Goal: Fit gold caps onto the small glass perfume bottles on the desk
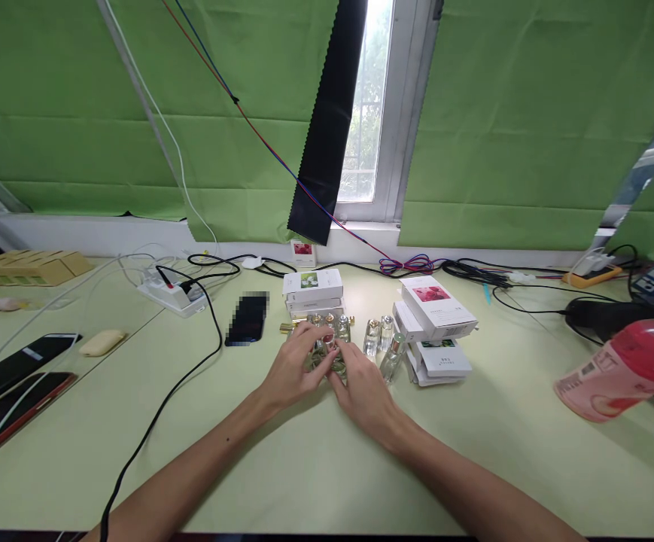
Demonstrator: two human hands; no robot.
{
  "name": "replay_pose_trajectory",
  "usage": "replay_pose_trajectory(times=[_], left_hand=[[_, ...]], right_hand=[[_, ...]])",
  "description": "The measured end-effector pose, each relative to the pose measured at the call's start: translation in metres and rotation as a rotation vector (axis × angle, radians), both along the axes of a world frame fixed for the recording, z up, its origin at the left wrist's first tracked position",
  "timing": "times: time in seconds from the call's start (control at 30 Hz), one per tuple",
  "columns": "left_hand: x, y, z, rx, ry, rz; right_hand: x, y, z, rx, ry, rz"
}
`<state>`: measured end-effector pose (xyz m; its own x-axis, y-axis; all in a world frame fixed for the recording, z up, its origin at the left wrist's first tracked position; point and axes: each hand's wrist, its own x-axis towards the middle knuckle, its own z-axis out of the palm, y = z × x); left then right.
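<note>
Far left of your hands: two phones flat on the table, a power strip further back. Just left of your left hand: a dark phone. Your left hand and right hand meet over a cluster of small glass bottles, fingers curled around them; exact grip hidden, can't tell which bottle each holds. Behind them: white boxes. Just right of your right hand: three loose bottles, then stacked boxes. Far right: pink bottle lying tilted.
</note>
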<state>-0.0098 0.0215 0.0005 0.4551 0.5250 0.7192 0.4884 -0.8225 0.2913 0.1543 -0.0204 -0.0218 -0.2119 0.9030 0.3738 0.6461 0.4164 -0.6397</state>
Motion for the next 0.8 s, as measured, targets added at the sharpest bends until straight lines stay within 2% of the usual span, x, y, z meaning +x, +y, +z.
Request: replay_pose_trajectory(times=[0.8], left_hand=[[-0.0014, 0.0021, -0.0023, -0.048, 0.016, -0.007]], right_hand=[[0.0000, -0.0001, 0.0006, 0.006, 0.020, 0.008]])
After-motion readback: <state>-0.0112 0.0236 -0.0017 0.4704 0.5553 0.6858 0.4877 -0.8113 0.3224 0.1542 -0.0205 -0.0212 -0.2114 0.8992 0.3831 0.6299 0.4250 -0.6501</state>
